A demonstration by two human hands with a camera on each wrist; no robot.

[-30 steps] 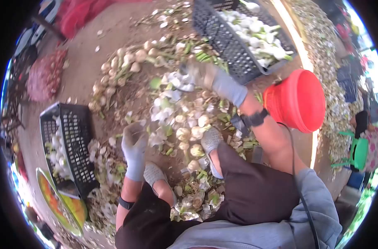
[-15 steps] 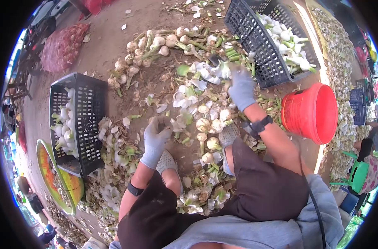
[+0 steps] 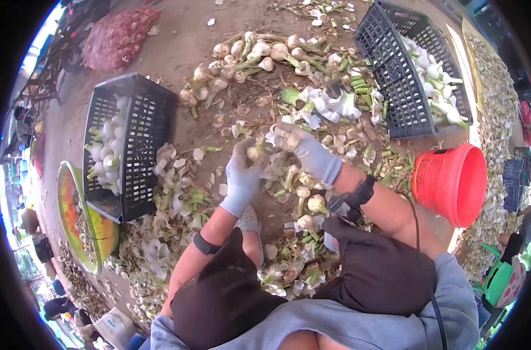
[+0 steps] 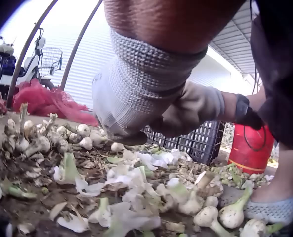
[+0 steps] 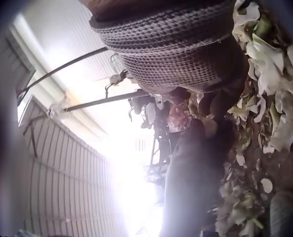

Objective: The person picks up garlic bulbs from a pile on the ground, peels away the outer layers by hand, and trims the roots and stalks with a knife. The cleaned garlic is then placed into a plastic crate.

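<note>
pinches a pale, round garlic bulb between the curled thumb and fingers of the left hand, gloved in light grey knit. holds the right hand, gloved alike, just beside that bulb; cannot tell, for blur and overlap, whether clasping bulb, peel or nothing. wears black bands on both wrists. rests a light grey woven shoe on the brown earth floor below. has, beyond both hands, loose white papery peel and, farther out, a curved heap of untrimmed garlic bulbs with stalks. has on the left a black perforated plastic crate containing clean white bulbs, near a round yellow-and-green basin. has on the right a second black perforated plastic crate, also containing white bulbs, and, nearer, a bright red plastic bucket. shows, from the left wrist, crumpled red mesh behind the heap.
</note>
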